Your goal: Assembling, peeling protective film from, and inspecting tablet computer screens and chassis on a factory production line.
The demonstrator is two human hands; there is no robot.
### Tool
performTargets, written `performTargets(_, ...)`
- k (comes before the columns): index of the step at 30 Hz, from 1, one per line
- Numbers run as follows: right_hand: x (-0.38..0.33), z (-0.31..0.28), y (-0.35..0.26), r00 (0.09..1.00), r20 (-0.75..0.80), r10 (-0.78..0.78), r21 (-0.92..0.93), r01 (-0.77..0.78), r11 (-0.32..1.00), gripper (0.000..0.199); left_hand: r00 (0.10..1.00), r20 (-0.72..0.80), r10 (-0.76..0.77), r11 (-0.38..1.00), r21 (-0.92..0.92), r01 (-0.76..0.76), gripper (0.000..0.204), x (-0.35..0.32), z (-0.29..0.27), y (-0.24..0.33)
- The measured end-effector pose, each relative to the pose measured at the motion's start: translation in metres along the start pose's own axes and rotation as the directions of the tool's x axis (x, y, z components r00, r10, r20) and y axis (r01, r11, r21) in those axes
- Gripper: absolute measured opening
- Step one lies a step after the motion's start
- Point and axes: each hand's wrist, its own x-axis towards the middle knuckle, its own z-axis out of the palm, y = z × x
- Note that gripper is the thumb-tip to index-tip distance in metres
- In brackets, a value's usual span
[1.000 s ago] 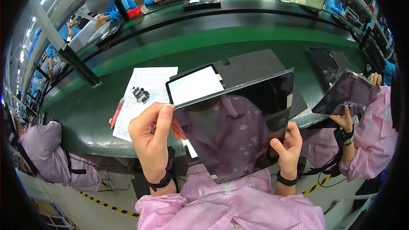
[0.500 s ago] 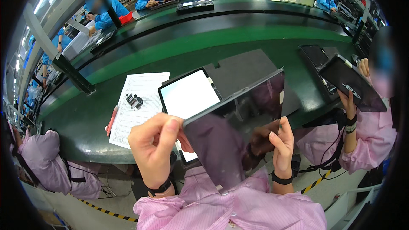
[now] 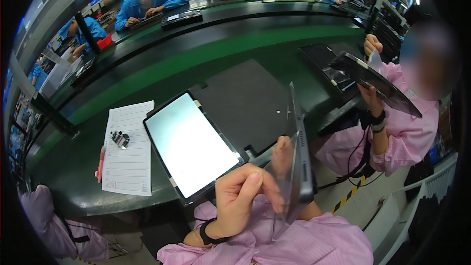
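Observation:
My left hand (image 3: 244,192) is closed, thumb pressed to its curled fingers, beside the screen side of a dark tablet (image 3: 305,172). What it pinches, if anything, I cannot make out; a see-through, glossy surface shows by its fingertips. The tablet stands nearly edge-on over my lap. My right hand (image 3: 281,153) grips it, partly hidden behind it, with fingers showing past the screen side. Left of the tablet, another tablet (image 3: 189,142) with a lit white screen lies on the bench, overlapping a dark grey mat (image 3: 240,103).
A printed sheet (image 3: 130,167) lies at left with a small metallic tally counter (image 3: 120,140) on it and a red pen (image 3: 100,164) beside it. At right, a co-worker in pink holds another tablet (image 3: 378,81). A black device (image 3: 324,64) lies on the green bench (image 3: 73,172).
The tablet in my right hand has turned from showing its screen broadly to nearly edge-on. My left hand has moved right and down. The view has swung right.

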Motion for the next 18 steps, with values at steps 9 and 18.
performTargets(9, 0.006, 0.001, 0.008, 0.829, 0.556, -0.067, 0.515, -0.280, 0.810, 0.027, 0.998, 0.049, -0.025, 0.988, 0.152, 0.017, 0.036, 0.002, 0.018, -0.029)
performTargets(18, 0.029, 0.036, -0.036, 0.228, 0.715, -0.660, 0.499, -0.828, 0.255, 0.040, 0.992, -0.043, -0.120, 0.983, 0.132, 0.124, 0.029, -0.011, 0.011, -0.036)
